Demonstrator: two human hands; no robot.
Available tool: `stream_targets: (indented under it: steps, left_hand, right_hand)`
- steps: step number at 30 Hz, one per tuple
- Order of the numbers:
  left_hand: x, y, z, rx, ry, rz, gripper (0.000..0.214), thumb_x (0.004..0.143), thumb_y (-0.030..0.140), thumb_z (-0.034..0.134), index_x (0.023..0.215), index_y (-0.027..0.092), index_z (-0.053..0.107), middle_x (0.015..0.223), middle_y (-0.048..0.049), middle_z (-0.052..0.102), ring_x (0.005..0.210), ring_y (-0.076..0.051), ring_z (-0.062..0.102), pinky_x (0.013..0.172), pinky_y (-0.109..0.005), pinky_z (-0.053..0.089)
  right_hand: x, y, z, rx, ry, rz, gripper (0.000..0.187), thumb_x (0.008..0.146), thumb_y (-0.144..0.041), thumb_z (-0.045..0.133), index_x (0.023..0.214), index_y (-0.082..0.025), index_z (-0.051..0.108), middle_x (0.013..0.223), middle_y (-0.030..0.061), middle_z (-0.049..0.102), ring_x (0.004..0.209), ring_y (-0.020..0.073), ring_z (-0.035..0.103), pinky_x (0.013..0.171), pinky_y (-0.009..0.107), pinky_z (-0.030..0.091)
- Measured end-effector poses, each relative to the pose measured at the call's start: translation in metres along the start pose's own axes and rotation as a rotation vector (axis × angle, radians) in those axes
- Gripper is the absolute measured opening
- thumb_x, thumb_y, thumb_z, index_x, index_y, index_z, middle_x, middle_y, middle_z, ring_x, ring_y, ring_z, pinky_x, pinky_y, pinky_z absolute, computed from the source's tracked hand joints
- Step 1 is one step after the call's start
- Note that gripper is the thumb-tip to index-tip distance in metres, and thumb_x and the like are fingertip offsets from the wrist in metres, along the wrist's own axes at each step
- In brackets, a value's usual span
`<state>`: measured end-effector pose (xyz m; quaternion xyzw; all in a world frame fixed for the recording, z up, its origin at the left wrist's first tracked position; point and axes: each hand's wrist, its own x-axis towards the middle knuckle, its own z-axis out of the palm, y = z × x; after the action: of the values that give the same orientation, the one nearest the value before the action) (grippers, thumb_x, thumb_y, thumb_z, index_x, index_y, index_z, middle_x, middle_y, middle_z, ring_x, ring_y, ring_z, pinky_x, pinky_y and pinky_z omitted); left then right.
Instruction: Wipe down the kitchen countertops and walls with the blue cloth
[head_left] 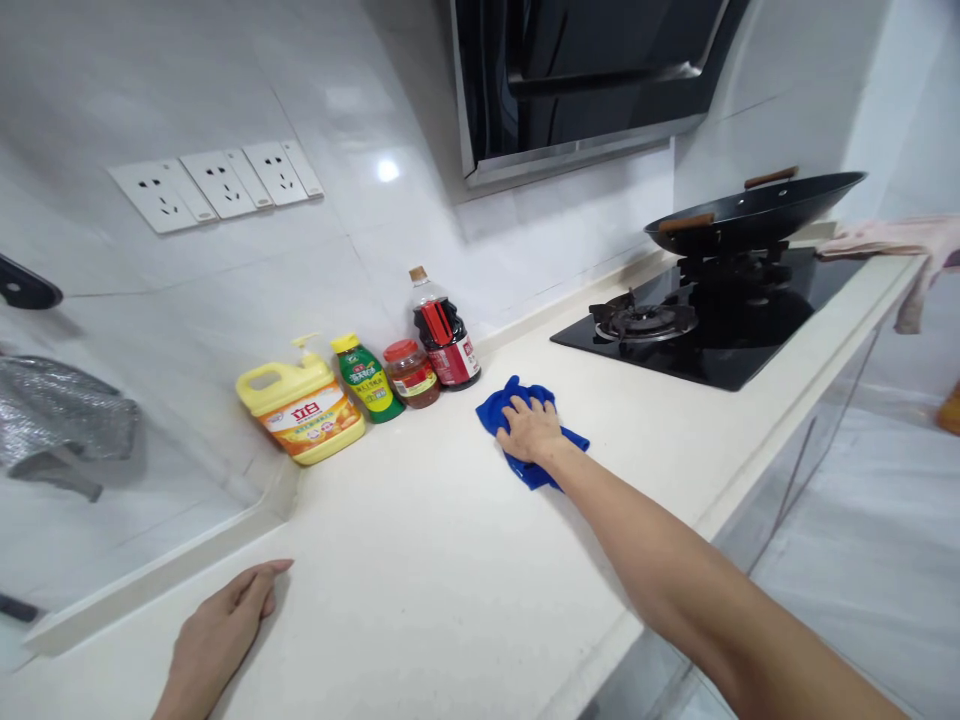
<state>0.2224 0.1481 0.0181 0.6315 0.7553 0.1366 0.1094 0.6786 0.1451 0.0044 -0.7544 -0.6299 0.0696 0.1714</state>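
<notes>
My right hand (pixel 531 428) lies palm down on a blue cloth (pixel 534 470), fingers pressed onto it, on the pale countertop (pixel 420 570). The cloth is just in front of the row of bottles by the wall. My left hand (pixel 225 622) rests flat on the countertop near its left raised edge, fingers stretched out and together, holding nothing.
By the wall stand a yellow detergent jug (pixel 304 405), a green bottle (pixel 367 380), a red-lidded jar (pixel 411 373) and a dark sauce bottle (pixel 444 335). A black gas hob (pixel 697 325) with a wok (pixel 754 210) is at the right. A range hood (pixel 585 80) hangs above. Wall sockets (pixel 217 182) are at the left.
</notes>
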Motion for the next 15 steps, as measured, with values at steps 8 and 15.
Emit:
stream_targets:
  steps: [8, 15]
  left_hand:
    - [0.000, 0.000, -0.001, -0.047, -0.011, -0.012, 0.063, 0.090, 0.065, 0.028, 0.127, 0.031, 0.065, 0.088, -0.0014, 0.068, 0.110, -0.030, 0.061, 0.094, -0.040, 0.042]
    - [0.000, -0.003, 0.001, -0.036, 0.006, -0.010, 0.062, 0.087, 0.068, 0.031, 0.123, 0.032, 0.066, 0.077, 0.0010, 0.060, 0.090, -0.027, 0.060, 0.086, -0.038, 0.042]
  right_hand:
    - [-0.020, -0.021, 0.000, -0.168, -0.045, 0.015, 0.061, 0.102, -0.031, 0.035, 0.156, -0.006, 0.044, 0.166, 0.0242, 0.032, 0.145, 0.0540, 0.034, 0.113, 0.073, 0.026]
    - [-0.021, -0.029, 0.007, -0.217, -0.106, -0.035, 0.063, 0.098, -0.019, 0.033, 0.158, 0.000, 0.038, 0.165, 0.0292, 0.028, 0.146, 0.0591, 0.031, 0.109, 0.081, 0.027]
